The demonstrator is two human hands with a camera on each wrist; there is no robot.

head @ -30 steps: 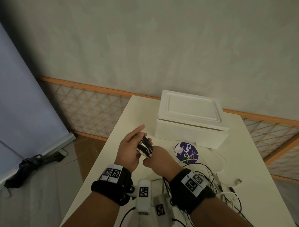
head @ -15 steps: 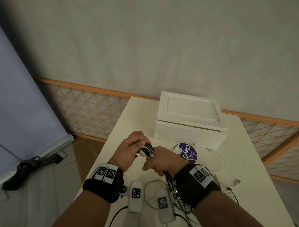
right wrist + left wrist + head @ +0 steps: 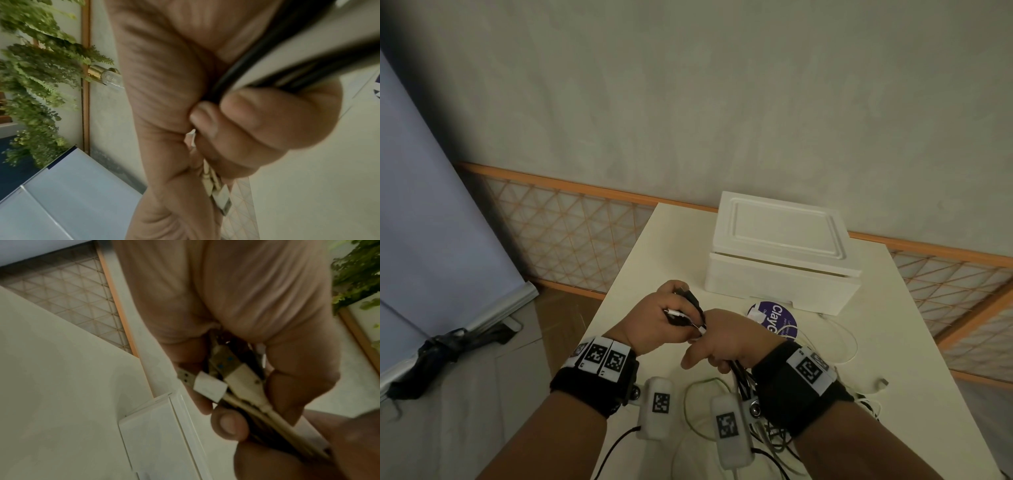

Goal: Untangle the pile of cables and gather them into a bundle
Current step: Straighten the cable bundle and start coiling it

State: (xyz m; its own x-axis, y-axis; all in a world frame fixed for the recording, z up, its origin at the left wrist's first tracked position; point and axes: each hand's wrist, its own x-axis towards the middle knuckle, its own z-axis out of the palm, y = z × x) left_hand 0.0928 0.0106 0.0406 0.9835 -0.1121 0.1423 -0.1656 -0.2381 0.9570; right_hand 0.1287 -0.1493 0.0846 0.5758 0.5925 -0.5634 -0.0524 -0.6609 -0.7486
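cables [image 3: 690, 313] gathered above the near part of the table [image 3: 640, 270], held between both hands. left hand [image 3: 654, 317]: fingers curled round the plug ends; in the left wrist view, white usb plugs [image 3: 209, 387] lie side by side under the thumb and fingers. right hand [image 3: 726, 339]: closed round the same bundle just beside the left hand, the two hands touching; in the right wrist view, black cords [image 3: 267, 53] pass through its fist and a white plug [image 3: 219, 198] juts out below the fingers. loose strands [image 3: 774, 431], black, white and one green, trail from the right hand onto the table near the wrist. foam box [image 3: 780, 253] stands closed further back; a purple disc [image 3: 777, 318] lies just in front of it.
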